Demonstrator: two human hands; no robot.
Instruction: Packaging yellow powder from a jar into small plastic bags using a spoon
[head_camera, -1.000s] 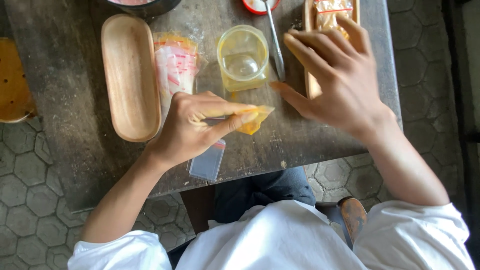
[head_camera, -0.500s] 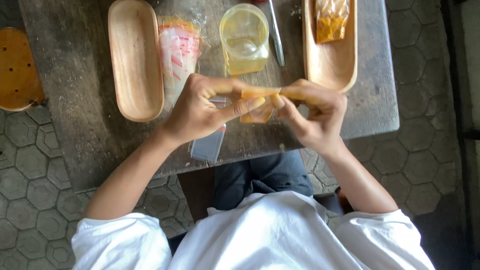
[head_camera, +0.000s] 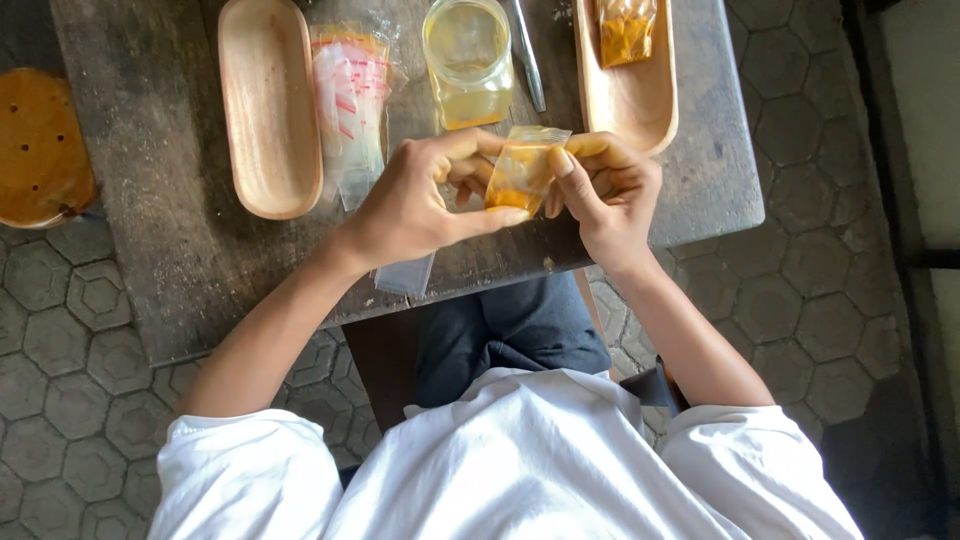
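Observation:
A small clear plastic bag with orange-yellow filling (head_camera: 520, 170) is held upright over the near edge of a dark wooden table (head_camera: 160, 230). My left hand (head_camera: 420, 205) grips its left side and lower corner. My right hand (head_camera: 605, 195) pinches its right side near the top. Just beyond my hands stands a glass jar of yellowish liquid (head_camera: 468, 62). A stack of empty zip bags with red strips (head_camera: 350, 100) lies to the left of the jar.
An empty oval wooden tray (head_camera: 268, 105) lies left of the zip bags. Another wooden tray (head_camera: 640, 100) at the right holds a filled orange bag (head_camera: 625, 28). A metal utensil (head_camera: 527, 55) lies beside the jar. An orange stool (head_camera: 40, 150) stands at far left.
My right hand came back from the right tray and joined the left on the small bag. Both hands now hold it more upright, with the camera view shifted slightly.

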